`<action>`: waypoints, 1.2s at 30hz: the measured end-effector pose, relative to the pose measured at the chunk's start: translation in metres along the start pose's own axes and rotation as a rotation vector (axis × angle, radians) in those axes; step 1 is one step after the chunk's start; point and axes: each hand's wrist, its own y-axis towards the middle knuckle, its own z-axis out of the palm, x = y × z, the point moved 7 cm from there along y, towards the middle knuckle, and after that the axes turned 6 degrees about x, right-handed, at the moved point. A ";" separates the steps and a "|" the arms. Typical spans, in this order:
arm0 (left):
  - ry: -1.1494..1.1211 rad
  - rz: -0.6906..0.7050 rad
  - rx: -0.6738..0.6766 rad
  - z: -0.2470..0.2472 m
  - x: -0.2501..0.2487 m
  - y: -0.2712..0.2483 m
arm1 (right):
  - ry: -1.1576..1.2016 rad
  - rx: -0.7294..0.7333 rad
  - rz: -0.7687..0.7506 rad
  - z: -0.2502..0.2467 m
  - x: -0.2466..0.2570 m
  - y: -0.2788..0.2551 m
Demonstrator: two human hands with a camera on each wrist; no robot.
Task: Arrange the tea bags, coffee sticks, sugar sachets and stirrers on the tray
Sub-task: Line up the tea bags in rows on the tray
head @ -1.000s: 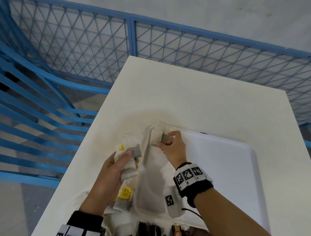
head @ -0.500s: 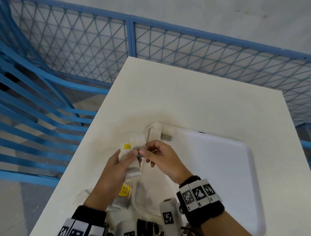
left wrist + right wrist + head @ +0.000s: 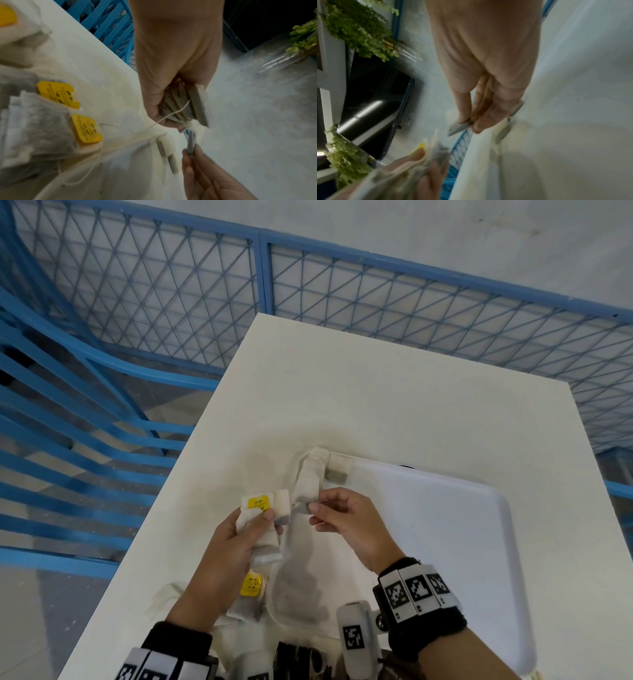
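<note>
At the centre of the head view, the left hand (image 3: 236,539) clenches a stack of tea bags (image 3: 265,518), thumb across the top. The right hand (image 3: 346,522) pinches one tea bag (image 3: 303,506) just beside the stack, over the left edge of the tray (image 3: 445,542). Two bags (image 3: 337,470) lie at the tray's upper-left corner.

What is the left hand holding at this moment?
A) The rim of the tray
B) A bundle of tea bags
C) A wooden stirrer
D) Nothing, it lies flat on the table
B. In the head view the left hand grips a bundle of tea bags with a yellow tag on top, and the left wrist view shows several bags edge-on in its fingers.
</note>
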 end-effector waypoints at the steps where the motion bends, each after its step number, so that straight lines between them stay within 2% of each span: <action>1: -0.005 -0.001 -0.002 -0.001 0.000 0.000 | -0.028 -0.066 0.002 -0.009 0.000 0.002; 5: -0.012 -0.010 0.003 -0.004 0.001 0.000 | -0.162 -0.317 0.019 -0.047 -0.005 0.012; 8: -0.017 -0.020 0.003 -0.003 0.002 0.000 | -0.250 -0.404 0.048 -0.064 -0.009 0.018; 14: 0.003 -0.030 -0.010 -0.002 0.004 -0.001 | -0.475 -0.472 0.026 -0.067 -0.006 0.028; 26: -0.008 -0.020 0.008 0.003 0.001 -0.001 | -0.523 -0.503 -0.024 -0.061 -0.005 0.029; 31: -0.005 -0.019 0.020 0.008 0.001 0.000 | -0.532 -0.404 -0.088 -0.039 0.008 0.021; 33: -0.005 -0.018 0.020 0.009 0.001 0.001 | -0.505 -0.245 -0.129 -0.021 0.014 0.015; 36: -0.020 -0.011 0.023 0.011 -0.002 0.001 | -0.375 0.101 -0.116 0.012 0.015 0.006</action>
